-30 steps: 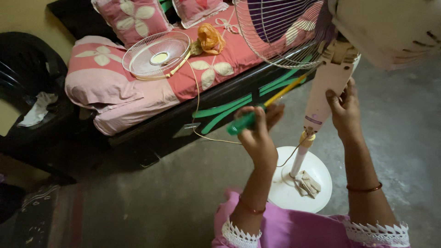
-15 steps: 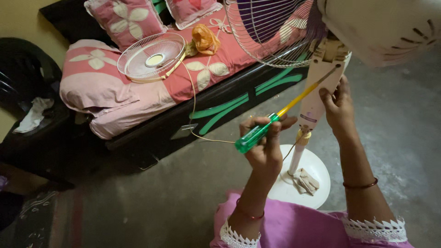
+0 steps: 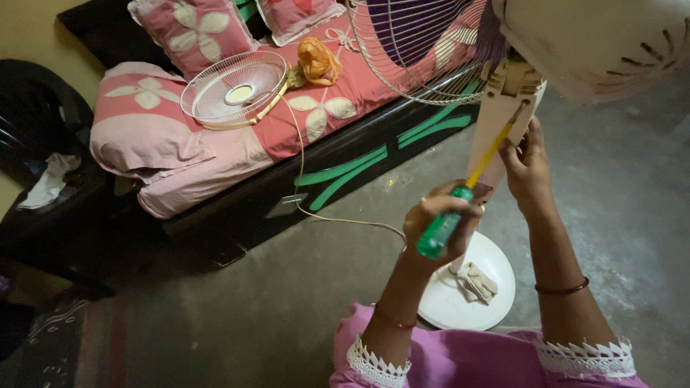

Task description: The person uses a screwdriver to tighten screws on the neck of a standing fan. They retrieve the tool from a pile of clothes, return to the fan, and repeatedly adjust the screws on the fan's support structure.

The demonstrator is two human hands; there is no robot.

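Note:
My left hand (image 3: pixel 437 219) grips the green handle of a screwdriver (image 3: pixel 460 201); its yellow shaft slants up to the right and its tip meets the cream neck (image 3: pixel 496 118) of a standing fan. My right hand (image 3: pixel 528 165) holds that neck just beside the tip. Above it sits the fan's cream motor housing (image 3: pixel 596 39), and to its left the rear wire grille (image 3: pixel 417 50) with a dark blade behind it. The fan's round white base (image 3: pixel 496 280) stands on the floor below my hands, with a crumpled cloth (image 3: pixel 476 280) on it.
A bed (image 3: pixel 237 154) with pink flowered bedding and pillows lies at the upper left. On it rest the detached front fan grille (image 3: pixel 233 90) and an orange cloth (image 3: pixel 318 61). A thin cord (image 3: pixel 305 187) trails from the bed to the floor. A dark chair (image 3: pixel 36 144) stands at far left.
My left hand has swung the screwdriver up from level until its tip reaches the fan's neck. My right hand has stayed on the neck.

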